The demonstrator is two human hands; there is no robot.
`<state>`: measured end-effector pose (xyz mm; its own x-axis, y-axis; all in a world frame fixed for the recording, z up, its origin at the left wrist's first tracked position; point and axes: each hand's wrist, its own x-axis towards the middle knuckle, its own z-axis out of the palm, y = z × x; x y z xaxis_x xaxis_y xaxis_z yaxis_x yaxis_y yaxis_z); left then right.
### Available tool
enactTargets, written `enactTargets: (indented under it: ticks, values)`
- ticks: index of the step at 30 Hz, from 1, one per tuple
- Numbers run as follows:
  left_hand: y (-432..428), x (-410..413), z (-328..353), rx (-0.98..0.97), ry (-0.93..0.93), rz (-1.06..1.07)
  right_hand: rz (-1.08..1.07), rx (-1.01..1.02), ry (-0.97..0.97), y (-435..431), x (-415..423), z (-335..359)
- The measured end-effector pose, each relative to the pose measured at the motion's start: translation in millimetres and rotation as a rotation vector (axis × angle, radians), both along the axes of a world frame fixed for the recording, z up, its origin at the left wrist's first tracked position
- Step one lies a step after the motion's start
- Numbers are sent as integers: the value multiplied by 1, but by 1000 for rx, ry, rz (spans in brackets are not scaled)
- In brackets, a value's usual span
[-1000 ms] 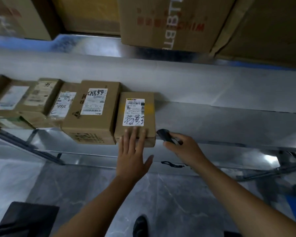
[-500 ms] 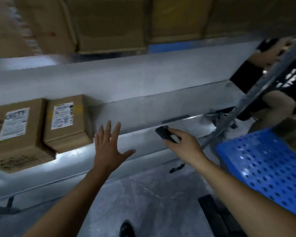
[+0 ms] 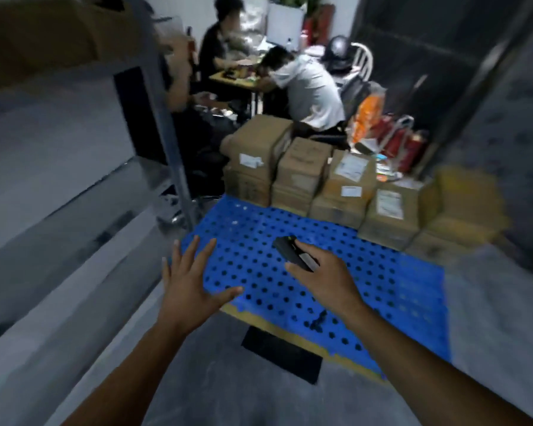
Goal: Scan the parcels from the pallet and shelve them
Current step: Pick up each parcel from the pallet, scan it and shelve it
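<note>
Left hand spread, empty, above blue pallet. Right hand gripping black scanner. Parcels stacked at pallet far edge.

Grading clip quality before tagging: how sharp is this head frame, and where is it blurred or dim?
Head view: motion blur smears the shelf post and the parcels, labels unreadable; left hand, right hand and scanner are somewhat sharper; edges bend from the wide lens; light is dim.

Five stacks of parcels are sitting on one pallet; one scanner is showing, and two people are sitting behind.
</note>
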<state>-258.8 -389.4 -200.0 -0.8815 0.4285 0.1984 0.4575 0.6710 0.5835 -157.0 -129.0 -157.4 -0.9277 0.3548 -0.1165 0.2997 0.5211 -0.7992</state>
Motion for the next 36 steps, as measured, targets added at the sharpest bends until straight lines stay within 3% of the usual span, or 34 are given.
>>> enactTargets:
  ticks: [10,16,21,29,36]
  values:
    - [236,14,-9,53,-140,-491,-516,-68,53,158,118,-19]
    - [360,8,-17,42,-303,-646,-787,29,52,240,148,-31]
    - [459,-1,-24,146,-297,-723,-1005,122,2,314,151,-33]
    - [566,-8,-32,324,-294,-771,-1075,166,-45,401,140,-42]
    - [605,6,-41,266,-236,-653,-959,147,-31,415,142,-54]
